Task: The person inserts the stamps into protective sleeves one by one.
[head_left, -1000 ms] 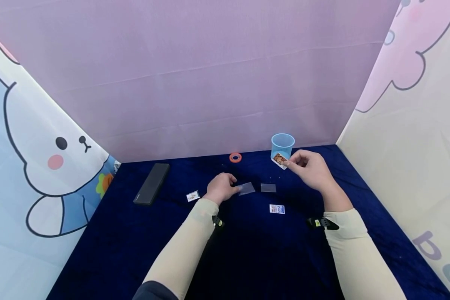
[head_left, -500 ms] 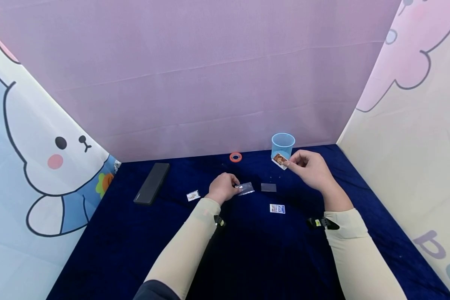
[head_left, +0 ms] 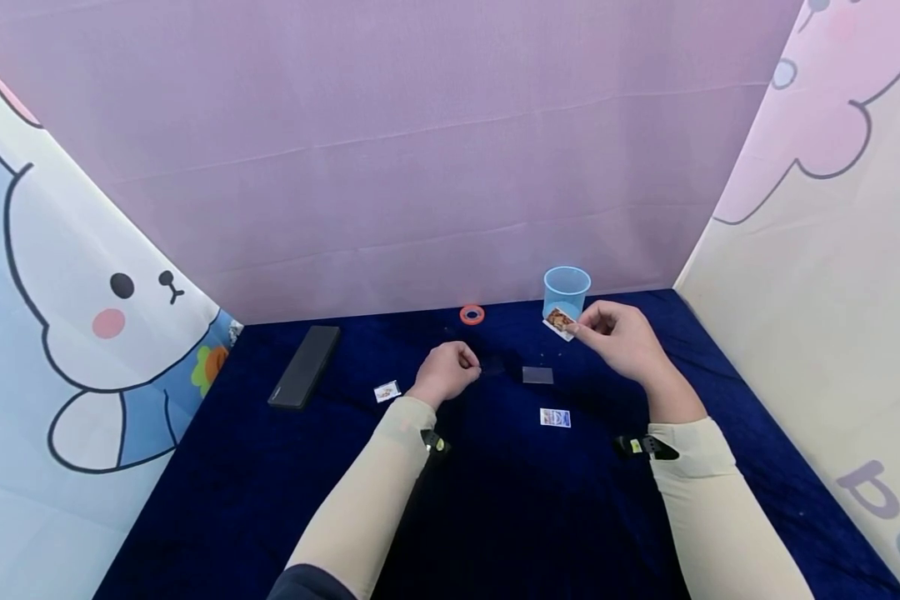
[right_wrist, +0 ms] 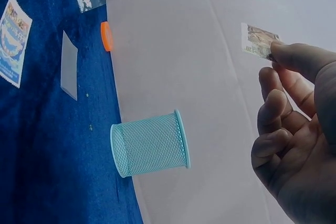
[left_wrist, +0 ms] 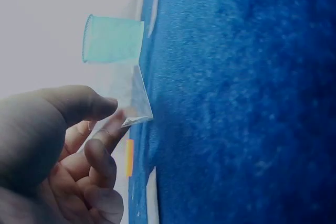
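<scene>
My left hand [head_left: 444,372] pinches a small clear plastic sleeve [left_wrist: 121,90] between thumb and fingers. In the head view the sleeve barely shows against the dark cloth. Off to the right, my right hand [head_left: 622,337] holds a brown-pictured postage stamp [right_wrist: 257,41] by one edge, between thumb and index finger. Part of the stamp is hidden under the thumb. Between the hands lies a pale, flat rectangular piece [head_left: 537,375]. Nearer the body, a blue-and-white stamp with a toothed edge [right_wrist: 13,40] lies on the cloth.
Behind the right hand stands a light-blue mesh cup [head_left: 567,287]. An orange ring-shaped roll [head_left: 472,307] lies near the back wall. Left of the left hand are a small white picture piece [head_left: 386,391] and a long dark case [head_left: 304,367]. Fabric walls enclose the blue cloth [head_left: 217,467].
The clear sleeve in my left hand has tilted and lost its bright shine in the head view. The left hand shifted slightly; the right hand stayed still with the stamp.
</scene>
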A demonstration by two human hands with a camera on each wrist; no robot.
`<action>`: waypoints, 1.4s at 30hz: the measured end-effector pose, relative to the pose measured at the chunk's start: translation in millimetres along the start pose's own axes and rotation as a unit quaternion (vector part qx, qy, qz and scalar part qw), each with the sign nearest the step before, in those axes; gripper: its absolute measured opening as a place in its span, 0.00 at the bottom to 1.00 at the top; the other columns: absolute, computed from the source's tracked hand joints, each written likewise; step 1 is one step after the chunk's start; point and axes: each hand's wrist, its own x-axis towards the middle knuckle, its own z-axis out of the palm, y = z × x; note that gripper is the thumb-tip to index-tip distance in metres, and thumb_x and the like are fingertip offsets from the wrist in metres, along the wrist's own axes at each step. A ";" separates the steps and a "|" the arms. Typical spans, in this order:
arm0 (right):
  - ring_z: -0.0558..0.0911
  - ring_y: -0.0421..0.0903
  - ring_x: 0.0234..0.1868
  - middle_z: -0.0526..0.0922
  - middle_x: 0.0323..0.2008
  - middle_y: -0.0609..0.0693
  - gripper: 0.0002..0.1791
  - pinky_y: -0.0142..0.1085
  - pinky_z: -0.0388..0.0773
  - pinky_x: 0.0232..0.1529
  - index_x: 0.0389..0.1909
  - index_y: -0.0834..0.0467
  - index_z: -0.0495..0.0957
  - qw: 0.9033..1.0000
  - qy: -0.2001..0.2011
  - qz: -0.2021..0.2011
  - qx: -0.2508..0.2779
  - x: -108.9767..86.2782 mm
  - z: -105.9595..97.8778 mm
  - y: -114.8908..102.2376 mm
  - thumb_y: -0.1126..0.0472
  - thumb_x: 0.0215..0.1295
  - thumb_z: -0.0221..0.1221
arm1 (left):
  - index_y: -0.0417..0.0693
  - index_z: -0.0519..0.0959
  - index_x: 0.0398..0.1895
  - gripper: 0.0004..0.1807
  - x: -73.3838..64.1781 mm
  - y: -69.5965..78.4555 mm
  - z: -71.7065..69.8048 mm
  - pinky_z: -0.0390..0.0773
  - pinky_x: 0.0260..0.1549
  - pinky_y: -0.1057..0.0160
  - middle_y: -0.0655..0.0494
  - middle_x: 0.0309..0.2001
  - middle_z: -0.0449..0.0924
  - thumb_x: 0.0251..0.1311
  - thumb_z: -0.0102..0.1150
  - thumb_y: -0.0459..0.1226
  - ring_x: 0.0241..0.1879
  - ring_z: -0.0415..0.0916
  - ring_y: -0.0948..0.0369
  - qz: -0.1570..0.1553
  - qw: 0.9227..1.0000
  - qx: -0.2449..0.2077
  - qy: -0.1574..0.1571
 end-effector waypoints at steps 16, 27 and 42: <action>0.75 0.50 0.26 0.82 0.30 0.50 0.03 0.38 0.71 0.23 0.43 0.53 0.86 0.999 -0.009 -0.028 0.014 -0.8 2.7 -6.7 0.60 0.74 0.65 | 0.58 0.86 0.41 0.03 -20.8 8.6 -27.7 0.82 0.35 0.59 0.66 0.37 0.86 0.67 0.70 0.39 0.32 0.82 0.64 0.027 0.992 -0.112 0.049; 0.75 0.50 0.25 0.82 0.30 0.51 0.05 0.38 0.71 0.22 0.46 0.52 0.86 0.999 -0.006 -0.043 0.013 -2.4 3.7 -13.2 0.63 0.73 0.65 | 0.59 0.88 0.39 0.04 -42.1 24.8 -54.2 0.72 0.20 0.62 0.66 0.33 0.85 0.64 0.73 0.39 0.19 0.72 0.59 0.077 0.978 -0.164 0.103; 0.74 0.48 0.23 0.81 0.26 0.49 0.07 0.38 0.70 0.20 0.46 0.52 0.86 0.999 -0.005 -0.043 0.011 -6.4 4.0 -25.5 0.65 0.71 0.65 | 0.59 0.90 0.41 0.04 -60.2 35.7 -72.2 0.73 0.21 0.62 0.67 0.35 0.86 0.65 0.73 0.41 0.21 0.72 0.60 0.115 0.968 -0.180 0.132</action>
